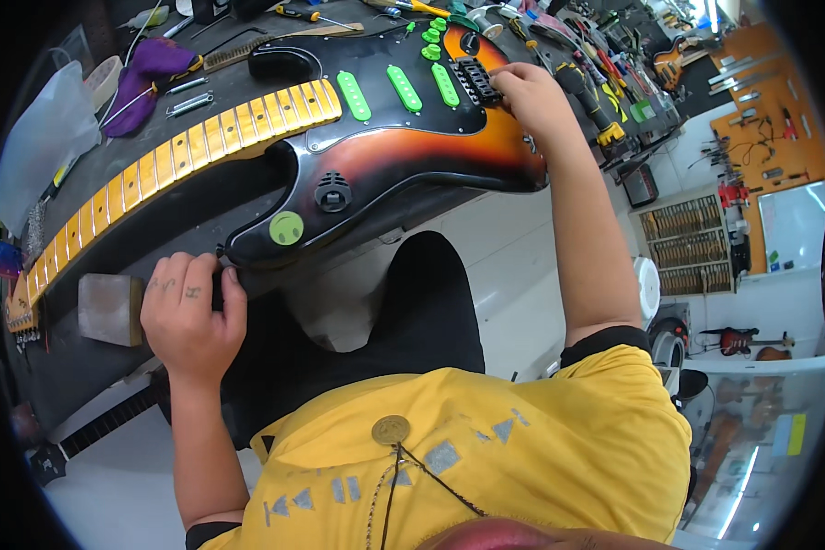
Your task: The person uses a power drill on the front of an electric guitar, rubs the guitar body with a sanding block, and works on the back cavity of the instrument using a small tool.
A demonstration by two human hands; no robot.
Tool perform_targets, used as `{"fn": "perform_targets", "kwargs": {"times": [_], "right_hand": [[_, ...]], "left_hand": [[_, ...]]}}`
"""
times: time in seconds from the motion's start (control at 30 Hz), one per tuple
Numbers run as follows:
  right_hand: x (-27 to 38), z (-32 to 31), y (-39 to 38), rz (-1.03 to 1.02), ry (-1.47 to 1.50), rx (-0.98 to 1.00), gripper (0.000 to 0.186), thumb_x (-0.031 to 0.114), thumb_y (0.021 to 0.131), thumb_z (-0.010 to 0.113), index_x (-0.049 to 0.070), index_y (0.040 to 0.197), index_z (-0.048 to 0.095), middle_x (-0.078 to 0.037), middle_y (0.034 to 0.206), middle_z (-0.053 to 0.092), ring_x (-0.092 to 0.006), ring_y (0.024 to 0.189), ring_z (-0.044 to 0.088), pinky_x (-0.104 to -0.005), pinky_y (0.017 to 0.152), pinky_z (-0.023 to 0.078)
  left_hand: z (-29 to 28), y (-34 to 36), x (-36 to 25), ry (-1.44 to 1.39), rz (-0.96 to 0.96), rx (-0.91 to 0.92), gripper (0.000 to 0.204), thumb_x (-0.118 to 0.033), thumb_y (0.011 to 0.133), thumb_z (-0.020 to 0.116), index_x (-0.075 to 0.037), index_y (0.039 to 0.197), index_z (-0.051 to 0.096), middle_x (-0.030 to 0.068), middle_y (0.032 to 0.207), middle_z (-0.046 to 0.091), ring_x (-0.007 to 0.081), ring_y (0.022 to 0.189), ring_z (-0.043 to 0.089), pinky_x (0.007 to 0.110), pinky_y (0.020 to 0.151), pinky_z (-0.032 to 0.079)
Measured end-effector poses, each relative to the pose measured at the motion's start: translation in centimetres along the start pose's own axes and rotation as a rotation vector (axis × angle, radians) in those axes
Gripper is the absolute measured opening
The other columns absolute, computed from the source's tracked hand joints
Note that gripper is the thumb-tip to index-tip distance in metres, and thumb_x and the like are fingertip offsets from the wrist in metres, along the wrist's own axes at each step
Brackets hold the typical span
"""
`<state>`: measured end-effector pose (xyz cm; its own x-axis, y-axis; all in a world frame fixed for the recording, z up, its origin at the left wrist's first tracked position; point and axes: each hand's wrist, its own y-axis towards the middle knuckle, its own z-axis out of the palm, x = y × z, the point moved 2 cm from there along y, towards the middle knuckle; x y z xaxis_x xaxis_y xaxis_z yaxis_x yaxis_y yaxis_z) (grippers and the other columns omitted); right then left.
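Note:
An electric guitar (394, 156) lies face up across the dark workbench, its sunburst body at the right and its maple neck (155, 170) running to the lower left. No strings show on it. Green pickup covers (403, 89) and green knobs (433, 41) sit on its black pickguard. My right hand (533, 99) is closed at the metal bridge (477, 81); its fingertips hide what they pinch. Just below the body's lower horn, my left hand (190, 307) is curled closed at the bench edge, its contents hidden. Beside it stands a grey block (110, 309).
A purple cloth (146, 87), metal springs (189, 103), a brush (236, 52) and a screwdriver (307, 15) lie behind the neck. A yellow-black power tool (596, 110) and many hand tools crowd the bench's right side. Another guitar neck (110, 422) shows at lower left.

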<state>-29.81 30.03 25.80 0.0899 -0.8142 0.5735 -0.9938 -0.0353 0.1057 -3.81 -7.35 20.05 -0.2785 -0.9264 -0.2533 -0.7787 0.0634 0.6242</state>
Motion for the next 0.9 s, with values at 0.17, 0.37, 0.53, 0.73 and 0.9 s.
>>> {"fn": "perform_targets", "kwargs": {"times": [0.17,0.37,0.53,0.73,0.9], "right_hand": [[-1.0,1.0,-0.5,-0.112,0.057,-0.089,0.043,0.029,0.089,0.067,-0.003,0.117,0.075,-0.021,0.111,0.077,-0.0309,0.104,0.074,-0.0382,0.095,0.055],[-1.0,1.7,-1.6,-0.116,0.180,-0.163,0.039,0.024,0.090,0.067,-0.005,0.116,0.075,-0.018,0.105,0.078,-0.0253,0.098,0.074,-0.0352,0.090,0.055],[-1.2,1.7,-1.6,-0.154,0.365,-0.178,0.036,0.021,0.091,0.066,-0.005,0.114,0.075,-0.014,0.103,0.079,-0.0193,0.093,0.072,-0.0328,0.087,0.055],[0.7,2.6,-2.3,-0.402,-0.259,-0.390,0.037,0.030,0.087,0.067,-0.001,0.104,0.079,-0.025,0.097,0.074,-0.0418,0.093,0.071,-0.0459,0.089,0.055],[-0.5,1.5,-2.6,-0.272,0.211,-0.333,0.035,0.026,0.090,0.067,-0.003,0.106,0.077,-0.017,0.094,0.075,-0.0266,0.085,0.071,-0.0380,0.081,0.055]], "left_hand": [[0.0,-0.2,0.2,0.004,0.005,-0.012,0.011,-0.002,0.083,0.071,-0.001,0.090,0.063,0.0152,0.082,0.058,0.0369,0.075,0.059,0.045,0.067,0.047],[0.1,-0.3,0.3,0.003,0.020,-0.017,0.012,-0.003,0.083,0.071,-0.001,0.091,0.063,0.0148,0.082,0.058,0.0364,0.076,0.059,0.045,0.067,0.048],[0.2,-0.2,0.3,0.060,0.059,-0.052,0.016,-0.006,0.080,0.074,-0.003,0.091,0.064,0.0122,0.081,0.058,0.0336,0.072,0.059,0.043,0.065,0.049],[-0.2,-0.1,0.3,0.048,0.025,-0.013,0.012,-0.004,0.083,0.072,-0.001,0.091,0.063,0.0161,0.082,0.059,0.0375,0.076,0.060,0.046,0.068,0.049],[-0.2,0.1,0.0,0.063,0.035,-0.004,0.014,-0.006,0.081,0.073,-0.001,0.091,0.064,0.0143,0.082,0.061,0.0364,0.076,0.062,0.045,0.066,0.050]]}}
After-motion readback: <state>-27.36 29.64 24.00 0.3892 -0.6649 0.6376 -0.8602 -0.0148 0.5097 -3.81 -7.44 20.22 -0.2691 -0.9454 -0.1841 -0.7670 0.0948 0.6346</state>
